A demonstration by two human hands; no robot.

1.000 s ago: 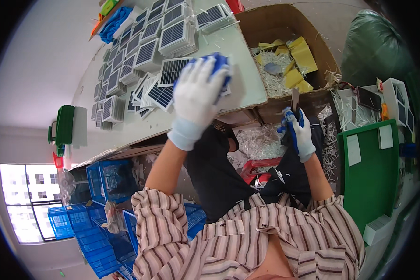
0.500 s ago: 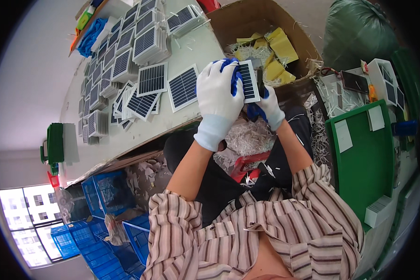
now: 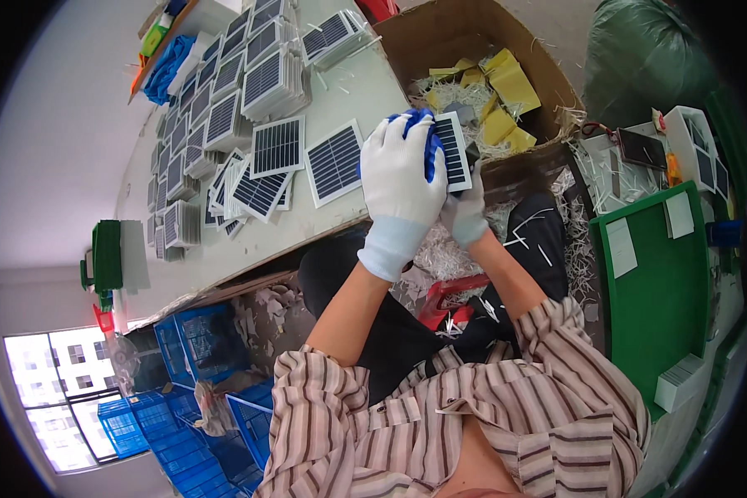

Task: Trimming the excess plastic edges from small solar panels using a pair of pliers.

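My left hand (image 3: 400, 178), in a white glove with blue fingertips, grips a small square solar panel (image 3: 450, 152) with dark cells and a white edge, held over the table's near edge. My right hand (image 3: 466, 211), also gloved, sits under and behind the panel, touching its lower side; most of it is hidden by the left hand. On the pale table (image 3: 348, 91) next to the hands lie loose solar panels (image 3: 333, 162) and a fanned pile of them (image 3: 253, 189).
Stacks of panels (image 3: 224, 100) cover the table's far part. A cardboard box (image 3: 481, 75) with yellow pieces and white shreds stands to the right. A green board (image 3: 660, 282) is at right, blue crates (image 3: 182, 365) on the floor at left, a red object (image 3: 448, 295) between my knees.
My left hand lifted a panel off the table and carried it rightward. My right hand rose from my lap and met the panel from beneath.
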